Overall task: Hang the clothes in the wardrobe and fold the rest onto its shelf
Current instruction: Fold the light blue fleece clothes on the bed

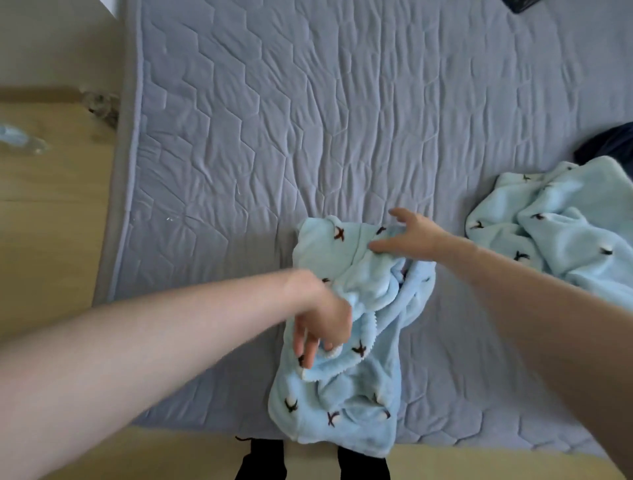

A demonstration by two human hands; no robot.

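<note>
A light blue fleece garment [346,404] with small dark embroidered marks lies bunched on the near edge of the grey quilted bed [274,137]. My left hand [322,322] pinches a scalloped fold of it near the middle, fingers curled down. My right hand [407,236] rests on the garment's far end with fingers spread and fairly straight. A second matching light blue piece [555,219] lies crumpled on the bed to the right, apart from both hands. No wardrobe is in view.
A dark garment [609,144] shows at the right edge behind the second piece. A black object [520,4] sits at the top edge of the bed. Wooden floor [44,205] runs along the left, with a small clear item [24,140] on it.
</note>
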